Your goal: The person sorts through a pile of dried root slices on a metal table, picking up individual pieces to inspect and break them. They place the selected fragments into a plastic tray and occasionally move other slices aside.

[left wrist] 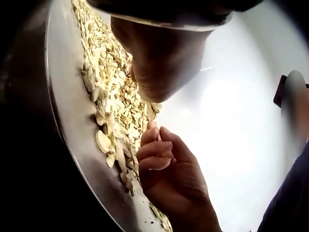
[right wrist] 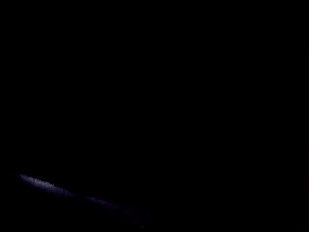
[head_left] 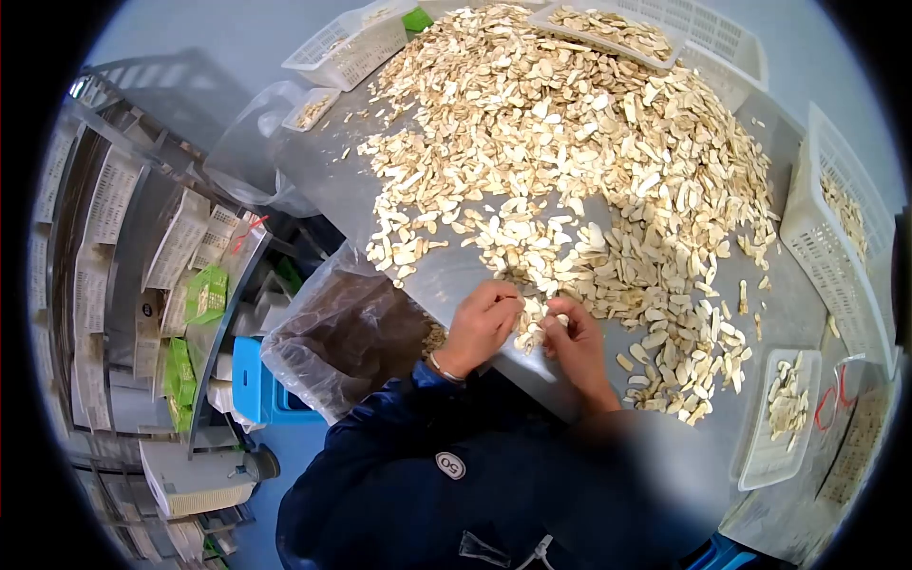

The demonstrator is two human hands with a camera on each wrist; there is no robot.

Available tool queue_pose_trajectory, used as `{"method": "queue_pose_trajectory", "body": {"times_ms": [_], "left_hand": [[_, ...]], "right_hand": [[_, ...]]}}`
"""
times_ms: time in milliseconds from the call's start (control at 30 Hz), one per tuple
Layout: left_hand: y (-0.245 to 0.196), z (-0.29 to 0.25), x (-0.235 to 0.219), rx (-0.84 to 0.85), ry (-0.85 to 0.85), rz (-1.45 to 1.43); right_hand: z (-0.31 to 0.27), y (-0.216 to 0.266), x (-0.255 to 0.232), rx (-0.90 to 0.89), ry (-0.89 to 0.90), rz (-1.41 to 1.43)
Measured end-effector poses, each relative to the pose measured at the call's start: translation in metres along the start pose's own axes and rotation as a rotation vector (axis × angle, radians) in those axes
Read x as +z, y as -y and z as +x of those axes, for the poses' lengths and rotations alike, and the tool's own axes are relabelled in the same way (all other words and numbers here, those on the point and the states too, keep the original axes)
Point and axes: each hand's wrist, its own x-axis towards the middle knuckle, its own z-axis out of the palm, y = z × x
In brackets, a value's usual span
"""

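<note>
Pale dried slices (head_left: 532,142) lie in a big heap across the metal table. At its near edge, my left hand (head_left: 480,328) has bent fingers, with the fingertips low over a small cluster of slices (head_left: 528,328). Whether it grips a slice I cannot tell. Facing it, my right hand (head_left: 578,350) pinches a pale slice (head_left: 562,320) between thumb and fingers. In the left wrist view, the left hand (left wrist: 161,63) hangs from above and hides its own fingertips, while the right hand (left wrist: 174,179) shows curled fingers just below. Darkness fills the right wrist view.
White baskets (head_left: 347,52) with slices line the far edge, and another basket (head_left: 826,242) stands right. A shallow tray (head_left: 781,418) holds a few slices. Left of my body is a plastic-lined bin (head_left: 347,332), beside a blue container (head_left: 249,380) and shelving (head_left: 223,318).
</note>
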Motion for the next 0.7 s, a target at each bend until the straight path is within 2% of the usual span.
{"method": "queue_pose_trajectory", "body": {"times_ms": [133, 167, 300, 400, 433, 567, 700], "left_hand": [[0.024, -0.012, -0.013, -0.088, -0.111, 0.177], [0.034, -0.017, -0.015, -0.205, -0.137, 0.135], [0.049, -0.021, -0.026, -0.356, -0.131, 0.243], [0.048, -0.025, -0.018, -0.318, -0.06, 0.165], [0.048, -0.023, -0.014, -0.208, -0.044, 0.167], [0.029, -0.016, -0.003, -0.259, -0.007, 0.082], [0.05, -0.024, 0.002, -0.309, 0.018, 0.06]], "right_hand": [[-0.003, 0.005, 0.0, 0.042, -0.021, 0.07], [-0.003, 0.004, 0.0, 0.042, -0.016, 0.064], [-0.002, -0.001, -0.002, 0.007, -0.018, 0.052], [-0.001, 0.001, -0.001, 0.001, -0.051, 0.033], [-0.001, 0.001, -0.001, 0.009, -0.064, 0.024], [0.0, 0.001, -0.004, 0.004, -0.07, 0.008], [0.002, -0.004, -0.006, -0.018, -0.077, -0.03]]}}
